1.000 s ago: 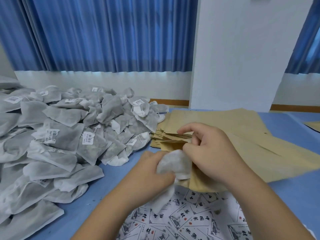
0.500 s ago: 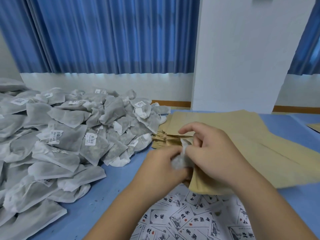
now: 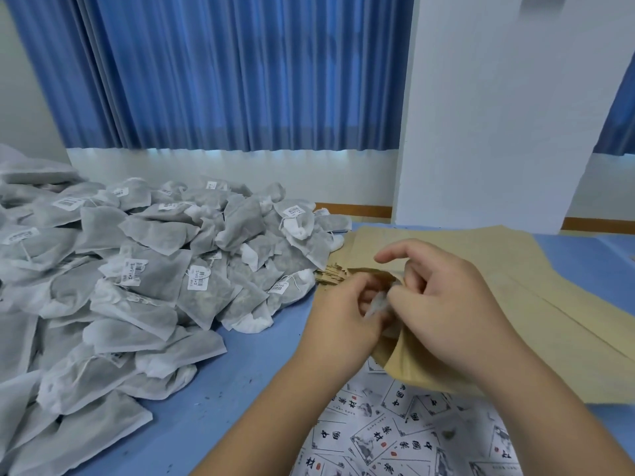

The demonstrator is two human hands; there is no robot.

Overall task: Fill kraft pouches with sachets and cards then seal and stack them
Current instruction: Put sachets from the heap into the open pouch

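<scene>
A kraft pouch lies open-mouthed at the table's middle, on top of other flat kraft pouches. My right hand grips the pouch's upper lip, fingers curled over its mouth. My left hand pinches a white sachet, most of which is inside the pouch; only a small crumpled end shows between my hands. A big heap of grey-white sachets with labels fills the left side. Printed cards are spread near the front edge below my hands.
The blue table top shows between the sachet heap and the cards. A fan of kraft pouch edges sits just behind my left hand. A white pillar and blue curtains stand behind the table.
My left hand has pushed the sachet further into the pouch mouth, so much less of it shows. Both hands moved slightly up and away from me.
</scene>
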